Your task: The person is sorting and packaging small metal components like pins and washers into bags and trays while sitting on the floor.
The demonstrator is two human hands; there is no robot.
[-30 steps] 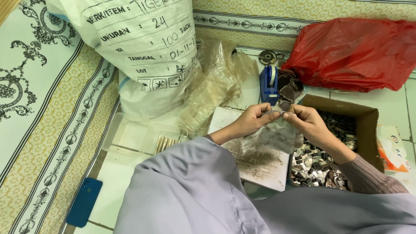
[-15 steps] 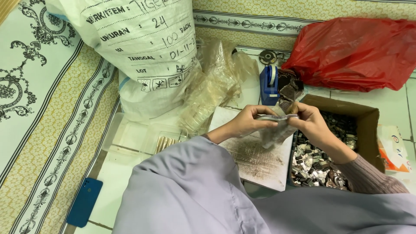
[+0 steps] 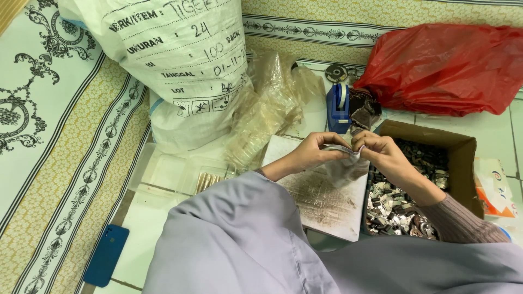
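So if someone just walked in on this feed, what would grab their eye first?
Probably the red plastic bag at top right and the big white printed sack at top left. Then, at centre, the left hand and right hand pinching a small clear packet over a white board, beside a cardboard box of small metal pieces.

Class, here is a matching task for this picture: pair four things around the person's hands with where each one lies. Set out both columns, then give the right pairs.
Things:
1. blue phone
2. red plastic bag
3. blue tape dispenser
4. cardboard box of small metal pieces

Places:
A. top right, behind the box
B. under the right hand and forearm
C. bottom left, on the floor tile
D. just beyond the hands, centre

Pairs: 1-C, 2-A, 3-D, 4-B
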